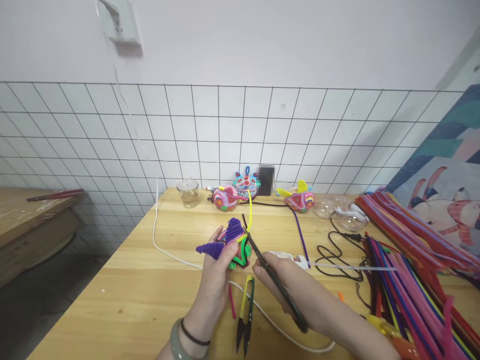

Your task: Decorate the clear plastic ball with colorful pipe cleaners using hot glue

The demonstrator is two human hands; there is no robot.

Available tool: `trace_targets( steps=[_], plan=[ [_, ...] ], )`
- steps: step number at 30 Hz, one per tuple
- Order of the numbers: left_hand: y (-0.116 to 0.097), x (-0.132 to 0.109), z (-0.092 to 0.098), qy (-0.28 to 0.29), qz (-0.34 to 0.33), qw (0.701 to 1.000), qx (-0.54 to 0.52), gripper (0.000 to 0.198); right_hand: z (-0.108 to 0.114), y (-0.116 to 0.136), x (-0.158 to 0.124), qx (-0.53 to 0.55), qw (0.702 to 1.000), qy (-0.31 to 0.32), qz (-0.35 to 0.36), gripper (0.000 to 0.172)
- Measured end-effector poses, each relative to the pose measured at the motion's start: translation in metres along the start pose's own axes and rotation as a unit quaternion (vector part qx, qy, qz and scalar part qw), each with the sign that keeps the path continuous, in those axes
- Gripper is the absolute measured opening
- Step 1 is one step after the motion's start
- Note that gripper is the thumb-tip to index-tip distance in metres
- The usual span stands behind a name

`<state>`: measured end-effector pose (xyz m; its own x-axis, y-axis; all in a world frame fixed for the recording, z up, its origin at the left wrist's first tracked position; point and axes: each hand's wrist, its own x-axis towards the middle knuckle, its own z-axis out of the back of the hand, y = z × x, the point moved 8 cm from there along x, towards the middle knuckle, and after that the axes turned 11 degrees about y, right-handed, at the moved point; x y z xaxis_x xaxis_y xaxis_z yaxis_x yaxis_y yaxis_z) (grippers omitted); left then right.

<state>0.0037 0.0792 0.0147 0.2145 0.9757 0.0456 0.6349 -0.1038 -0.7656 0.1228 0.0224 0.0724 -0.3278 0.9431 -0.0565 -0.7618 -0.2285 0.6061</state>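
Observation:
My left hand (219, 267) grips a small rounded pipe-cleaner craft (240, 252) covered in coloured coils, with purple fins (235, 230) on top. A yellow pipe cleaner (250, 210) sticks up from it in a curve. My right hand (283, 275) is closed round long dark tweezers (279, 282), whose slightly parted tips reach the craft near the base of the yellow strand. Under the right hand lies a partly hidden white tool (296, 259), with a long translucent stick (352, 267) extending from it. Below the craft are yellow and green thread snips (245, 310).
Several finished-looking pipe-cleaner crafts (245, 186) stand at the back, beside a blurred dark rectangle (266, 180). A glass cup (188, 194) is at back left. Clear plastic globes (350, 217), a black cord (337, 260) and bundled pipe cleaners (408, 285) occupy the right. A white cord (172, 255) crosses the table.

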Motion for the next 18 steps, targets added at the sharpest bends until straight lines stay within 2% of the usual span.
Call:
trace_targets(
  steps=[4,8,18],
  plan=[
    [0.0,0.001,0.007,-0.022,-0.006,0.999,0.028,0.067,-0.006,-0.005,0.001,-0.048,0.999,-0.016,-0.016,0.027],
    [-0.002,-0.001,0.013,-0.057,-0.007,0.997,0.056,0.072,-0.012,-0.01,0.003,-0.033,0.999,-0.017,-0.024,0.025],
    [-0.006,-0.003,0.014,-0.089,0.001,0.993,0.081,0.075,-0.022,-0.018,0.008,-0.039,0.999,-0.027,-0.019,0.03]
  ],
)
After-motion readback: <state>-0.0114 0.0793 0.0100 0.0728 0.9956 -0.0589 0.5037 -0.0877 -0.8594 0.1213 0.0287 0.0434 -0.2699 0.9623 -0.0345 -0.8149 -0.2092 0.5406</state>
